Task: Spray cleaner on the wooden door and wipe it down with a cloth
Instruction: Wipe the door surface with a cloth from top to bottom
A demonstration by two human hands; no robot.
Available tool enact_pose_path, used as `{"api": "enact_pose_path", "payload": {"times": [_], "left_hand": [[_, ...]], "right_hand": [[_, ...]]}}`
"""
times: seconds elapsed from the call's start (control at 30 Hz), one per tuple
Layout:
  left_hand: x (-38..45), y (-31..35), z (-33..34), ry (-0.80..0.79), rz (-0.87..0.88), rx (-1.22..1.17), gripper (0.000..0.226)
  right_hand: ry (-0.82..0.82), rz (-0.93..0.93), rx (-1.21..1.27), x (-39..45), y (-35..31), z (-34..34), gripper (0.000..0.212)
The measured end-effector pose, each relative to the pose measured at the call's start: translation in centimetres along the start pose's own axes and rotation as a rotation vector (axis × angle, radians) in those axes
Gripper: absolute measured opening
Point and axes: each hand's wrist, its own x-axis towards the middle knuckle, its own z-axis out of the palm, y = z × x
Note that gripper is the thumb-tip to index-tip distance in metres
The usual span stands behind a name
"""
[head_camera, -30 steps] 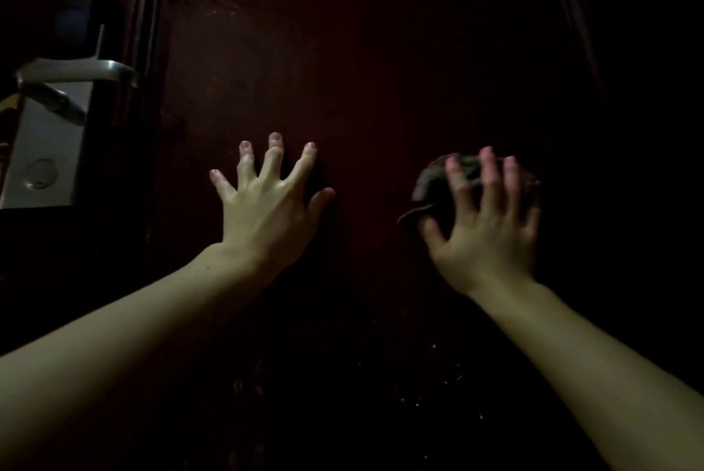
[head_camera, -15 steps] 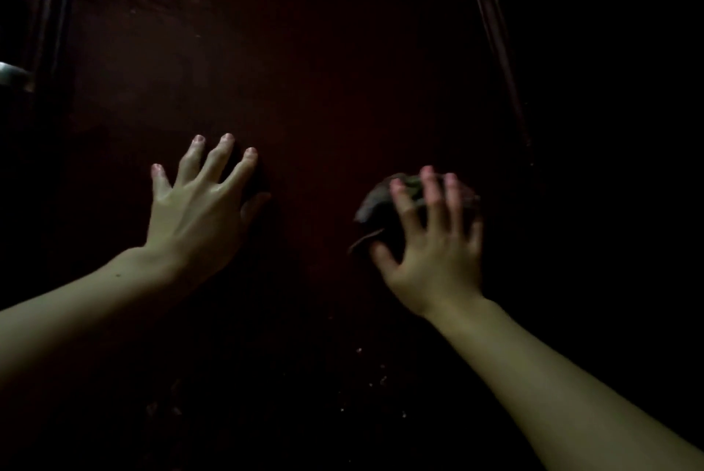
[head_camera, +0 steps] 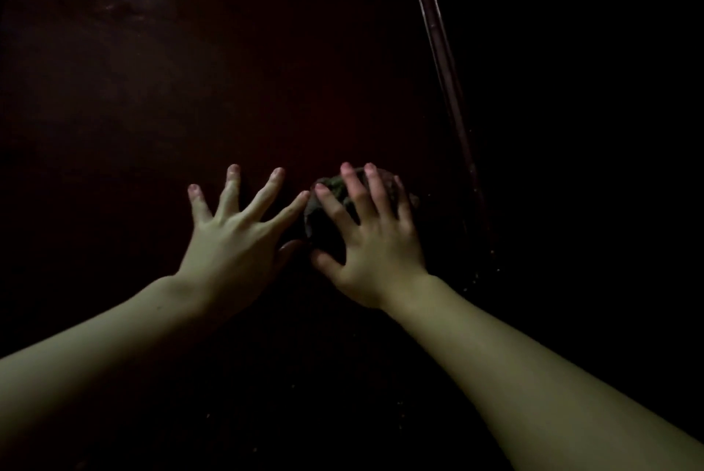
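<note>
A: Dark wooden door (head_camera: pixel 236 82), dim. Where's my cloth (head_camera: pixel 335 190)?
B: Against the door, under your right hand (head_camera: pixel 375 247), fingers spread flat. Left hand (head_camera: pixel 232 246) just beside the cloth, splayed, holding nothing.

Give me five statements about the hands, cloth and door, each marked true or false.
1. The right hand presses a cloth against the door. True.
2. The left hand holds a spray bottle. False: it lies flat on the door with its fingers spread and holds nothing.
3. The cloth is bunched up under the fingers. True.
4. The cloth is bright white. False: it looks dark grey.
5. The hands are far apart. False: the left forefinger nearly reaches the cloth.
</note>
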Motion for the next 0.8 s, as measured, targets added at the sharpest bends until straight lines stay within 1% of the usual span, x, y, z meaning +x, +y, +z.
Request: {"api": "enact_pose_path", "payload": {"times": [0.03,0.1,0.17,0.2,0.3,0.37,0.47,0.53,0.6,0.67,0.73,0.8], "left_hand": [[0.0,-0.1,0.1,0.005,0.003,0.009,0.064],[0.1,-0.1,0.3,0.012,-0.013,0.01,0.069],[0.1,0.1,0.6,0.028,-0.023,0.005,0.072],[0.0,0.2,0.7,0.034,-0.025,0.005,0.072],[0.2,0.3,0.8,0.039,-0.03,0.001,0.072],[0.4,0.4,0.9,0.033,-0.025,0.008,0.072],[1.0,0.4,1.0,0.03,-0.024,0.017,0.073],[1.2,0.3,1.0,0.034,-0.025,0.027,0.074],[1.3,0.2,1.1,0.042,-0.019,0.046,0.075],[1.3,0.0,1.3,0.05,-0.013,0.055,0.076],[1.2,0.0,1.2,0.058,-0.021,0.053,0.075],[1.2,0.2,1.2,0.065,-0.027,0.048,0.075]], "right_hand": [[-0.018,0.023,-0.005,0.6,1.2,-0.2,0.081],[-0.05,0.171,0.014,0.8,5.1,-0.5,0.08],[-0.067,0.32,0.015,-0.6,8.8,-0.1,0.08],[-0.067,0.347,-0.002,-1.8,9.8,0.1,0.08],[0.003,0.322,-0.029,-4.8,9.0,1.0,0.081],[0.025,0.278,-0.018,-5.1,7.8,1.4,0.079],[0.029,0.159,-0.002,-1.8,7.4,0.6,0.078],[0.001,0.124,-0.019,2.3,7.6,-0.4,0.075],[-0.056,0.166,-0.001,6.4,8.3,-1.6,0.073],[-0.085,0.253,0.037,8.8,9.8,-2.4,0.071],[-0.085,0.326,0.048,8.7,11.0,-2.3,0.071],[-0.059,0.353,0.038,6.3,11.2,-1.7,0.071]]}}
